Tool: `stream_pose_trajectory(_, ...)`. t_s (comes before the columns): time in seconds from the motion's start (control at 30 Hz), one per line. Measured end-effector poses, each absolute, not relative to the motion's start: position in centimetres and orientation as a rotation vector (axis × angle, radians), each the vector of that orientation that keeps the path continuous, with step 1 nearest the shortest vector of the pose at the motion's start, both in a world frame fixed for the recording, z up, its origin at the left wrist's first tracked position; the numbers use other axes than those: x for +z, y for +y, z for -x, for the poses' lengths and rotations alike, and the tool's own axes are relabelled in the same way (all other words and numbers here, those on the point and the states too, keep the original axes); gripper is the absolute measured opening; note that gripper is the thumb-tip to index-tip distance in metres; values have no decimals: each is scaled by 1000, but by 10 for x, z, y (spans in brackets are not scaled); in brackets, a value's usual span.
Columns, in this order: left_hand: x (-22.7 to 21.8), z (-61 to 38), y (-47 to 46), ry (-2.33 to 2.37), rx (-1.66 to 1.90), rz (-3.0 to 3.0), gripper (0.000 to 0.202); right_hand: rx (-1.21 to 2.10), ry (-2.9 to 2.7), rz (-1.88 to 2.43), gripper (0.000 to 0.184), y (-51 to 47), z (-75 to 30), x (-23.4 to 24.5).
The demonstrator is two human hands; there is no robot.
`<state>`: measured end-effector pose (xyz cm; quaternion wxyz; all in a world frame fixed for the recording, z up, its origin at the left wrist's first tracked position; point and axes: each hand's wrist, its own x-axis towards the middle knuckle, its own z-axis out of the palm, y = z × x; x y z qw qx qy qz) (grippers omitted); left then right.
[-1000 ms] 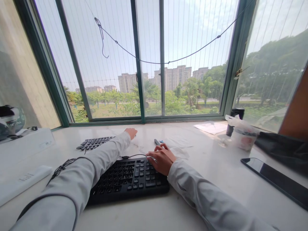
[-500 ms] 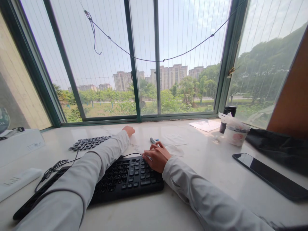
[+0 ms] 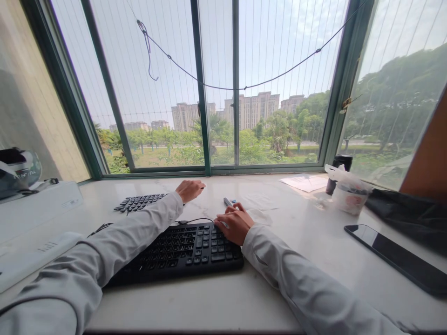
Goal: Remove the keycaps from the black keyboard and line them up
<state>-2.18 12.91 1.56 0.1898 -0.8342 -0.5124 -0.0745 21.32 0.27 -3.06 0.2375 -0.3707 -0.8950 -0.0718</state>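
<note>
A black keyboard (image 3: 181, 251) lies in front of me on the pale stone sill (image 3: 300, 242), and my left forearm reaches across it. My left hand (image 3: 190, 190) hovers past it, beside a second, smaller set of black keys (image 3: 138, 203). Its fingers are pinched together with a small dark speck at the tips. My right hand (image 3: 234, 223) rests curled on the keyboard's far right corner, with a thin pale thing under its fingers. A black cable (image 3: 193, 220) runs between the two hands.
A pen (image 3: 227, 202) and clear wrappers (image 3: 258, 204) lie just beyond my right hand. To the right are a paper (image 3: 305, 182), a black cup (image 3: 341, 163), a bagged container (image 3: 349, 194), a phone (image 3: 394, 258) and a black cloth (image 3: 408, 209). On the left are white boxes (image 3: 38, 209) and a helmet (image 3: 17, 170).
My left hand has lifted a little off the sill and its fingers now show, pinched. My right hand stays on the keyboard corner. The view has shifted slightly.
</note>
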Motion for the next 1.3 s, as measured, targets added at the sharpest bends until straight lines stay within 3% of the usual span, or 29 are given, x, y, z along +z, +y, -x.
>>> stream_pose_trajectory(0.33,5,48,31,-1256,-463,2466,32,-193,-2431,1046,30,6,-214,-34)
stream_pose_trajectory(0.9,-16,41,-2,-1197,-520,2645,20,-143,-2426,1056,27,9,-209,-40)
stream_pose_trajectory(1.1,-18,40,-5,-1192,-539,2632,26,-106,-2427,1067,26,9,-210,-40)
stream_pose_trajectory(1.3,-18,39,-7,-1202,-562,2627,16,-68,-2422,1065,26,6,-209,-39)
